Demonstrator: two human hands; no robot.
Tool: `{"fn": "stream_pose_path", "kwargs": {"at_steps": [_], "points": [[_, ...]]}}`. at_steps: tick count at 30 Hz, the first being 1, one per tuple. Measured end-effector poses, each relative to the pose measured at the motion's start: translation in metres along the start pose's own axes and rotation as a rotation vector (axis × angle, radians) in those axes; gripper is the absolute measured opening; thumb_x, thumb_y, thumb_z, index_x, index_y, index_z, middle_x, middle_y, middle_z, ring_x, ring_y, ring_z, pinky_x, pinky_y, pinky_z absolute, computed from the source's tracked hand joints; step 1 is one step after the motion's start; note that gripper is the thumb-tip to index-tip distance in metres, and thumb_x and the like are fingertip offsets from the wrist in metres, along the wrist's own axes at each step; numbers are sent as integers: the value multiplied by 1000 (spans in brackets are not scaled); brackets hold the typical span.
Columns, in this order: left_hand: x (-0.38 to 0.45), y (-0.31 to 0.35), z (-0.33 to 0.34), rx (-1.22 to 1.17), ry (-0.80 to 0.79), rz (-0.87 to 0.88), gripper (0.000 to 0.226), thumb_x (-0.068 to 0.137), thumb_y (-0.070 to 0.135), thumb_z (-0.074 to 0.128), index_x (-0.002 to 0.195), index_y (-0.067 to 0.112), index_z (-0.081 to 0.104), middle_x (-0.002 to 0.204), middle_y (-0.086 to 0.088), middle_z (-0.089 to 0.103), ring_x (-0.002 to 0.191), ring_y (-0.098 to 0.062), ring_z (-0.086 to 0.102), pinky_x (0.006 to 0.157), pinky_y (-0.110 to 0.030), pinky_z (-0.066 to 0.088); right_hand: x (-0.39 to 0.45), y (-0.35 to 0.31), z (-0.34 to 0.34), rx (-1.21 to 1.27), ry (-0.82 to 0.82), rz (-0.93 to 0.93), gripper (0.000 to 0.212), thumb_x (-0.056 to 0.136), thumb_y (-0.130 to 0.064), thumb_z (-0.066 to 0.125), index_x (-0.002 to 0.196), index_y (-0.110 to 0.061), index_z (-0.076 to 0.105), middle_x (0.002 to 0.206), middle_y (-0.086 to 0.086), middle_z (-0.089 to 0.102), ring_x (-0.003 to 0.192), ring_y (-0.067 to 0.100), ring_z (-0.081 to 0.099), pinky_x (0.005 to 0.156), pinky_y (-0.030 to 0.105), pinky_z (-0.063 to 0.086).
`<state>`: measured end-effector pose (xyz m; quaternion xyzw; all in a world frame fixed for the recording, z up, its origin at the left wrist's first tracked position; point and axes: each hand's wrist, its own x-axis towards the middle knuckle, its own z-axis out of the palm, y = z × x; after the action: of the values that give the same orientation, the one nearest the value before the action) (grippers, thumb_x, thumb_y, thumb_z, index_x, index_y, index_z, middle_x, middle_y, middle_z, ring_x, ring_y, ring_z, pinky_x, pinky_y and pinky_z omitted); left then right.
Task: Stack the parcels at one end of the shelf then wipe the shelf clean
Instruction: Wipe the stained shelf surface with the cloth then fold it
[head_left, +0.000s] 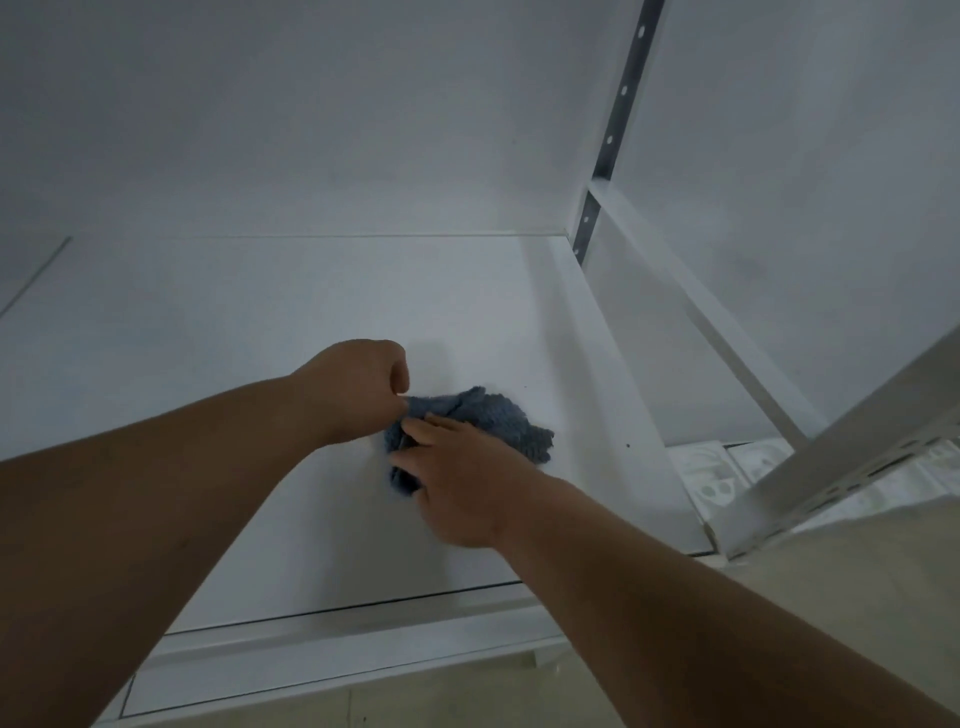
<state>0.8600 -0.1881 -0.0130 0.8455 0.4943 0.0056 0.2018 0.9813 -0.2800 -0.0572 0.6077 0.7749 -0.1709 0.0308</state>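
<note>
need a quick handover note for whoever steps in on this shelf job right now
Left hand: curled, pinching one end of the blue cloth.
Right hand: fingers spread on the cloth, pressing it onto the white shelf.
Cloth lies bunched near the shelf's right side.
Parcels: none in view, so whether stacking is done cannot be told from here.
Left: a few dark specks sit right of the cloth; wipe those and the rest of the board.

Shelf lies open leftward; upright blocks right.
</note>
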Motion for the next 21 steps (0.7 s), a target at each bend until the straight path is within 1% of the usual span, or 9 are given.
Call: {"fn": "stream_pose_path", "kwargs": {"at_steps": [1, 2, 4, 6, 9, 11, 13, 19, 21], "points": [[-1, -1, 1, 8, -26, 31, 11, 86, 20, 61, 97, 21, 59, 95, 5, 59, 89, -14, 53, 65, -20, 39, 2, 6, 1, -7, -3, 5, 49, 99, -22, 39, 147, -25, 38, 161, 0, 18, 149, 21, 12, 121, 44, 15], [0, -1, 1, 11, -46, 54, 10, 86, 20, 61, 96, 23, 60, 96, 7, 60, 91, -13, 54, 66, -19, 40, 3, 12, 1, -16, 0, 18, 51, 101, -22, 36, 151, -29, 29, 164, -5, 7, 151, 18, 4, 123, 44, 8], [1, 0, 4, 19, -69, 87, 17, 88, 20, 58, 105, 24, 63, 107, 6, 63, 96, -12, 55, 76, -21, 41, 3, 24, -3, -31, -2, 72, 52, 103, -25, 32, 153, -35, 21, 164, -11, 0, 151, 14, -3, 122, 49, 0], [4, 6, 7, 34, -91, 115, 29, 91, 19, 55, 119, 25, 62, 124, 4, 61, 109, -13, 55, 87, -21, 39, 4, 37, -4, -14, -20, 160, 51, 104, -30, 30, 152, -41, 18, 163, -16, -2, 151, 13, -7, 119, 56, -4], [9, 20, 16, 87, -153, 156, 46, 96, 21, 50, 141, 25, 44, 147, 3, 43, 132, -14, 42, 106, -23, 30, 0, 62, -2, 30, 1, 252, 50, 104, -34, 30, 152, -41, 18, 163, -15, -3, 151, 17, -7, 120, 53, 0], [16, 33, 26, 111, -185, 187, 52, 97, 22, 48, 147, 26, 34, 155, 3, 30, 141, -15, 30, 114, -26, 22, -8, 83, 2, 47, 42, 311, 51, 104, -35, 31, 153, -37, 19, 164, -11, -1, 151, 20, -2, 121, 47, 4], [21, 43, 34, 113, -205, 206, 54, 99, 23, 46, 150, 25, 28, 158, 4, 23, 144, -14, 22, 117, -27, 16, -15, 100, 6, 65, 62, 372, 52, 103, -34, 34, 153, -34, 21, 164, -8, 2, 151, 22, 4, 121, 44, 9], [34, 84, 60, 118, -240, 292, 54, 99, 23, 44, 150, 22, 27, 158, 3, 23, 145, -15, 21, 118, -27, 15, -56, 126, 15, 125, 185, 566, 54, 98, -20, 42, 150, -29, 33, 161, -2, 18, 147, 25, 20, 118, 41, 22], [35, 92, 63, 125, -221, 303, 52, 99, 22, 43, 149, 22, 30, 157, 2, 25, 144, -15, 23, 117, -27, 16, -70, 125, 9, 133, 152, 677, 50, 96, -17, 44, 145, -25, 42, 155, 3, 29, 141, 29, 29, 113, 41, 31]]}}
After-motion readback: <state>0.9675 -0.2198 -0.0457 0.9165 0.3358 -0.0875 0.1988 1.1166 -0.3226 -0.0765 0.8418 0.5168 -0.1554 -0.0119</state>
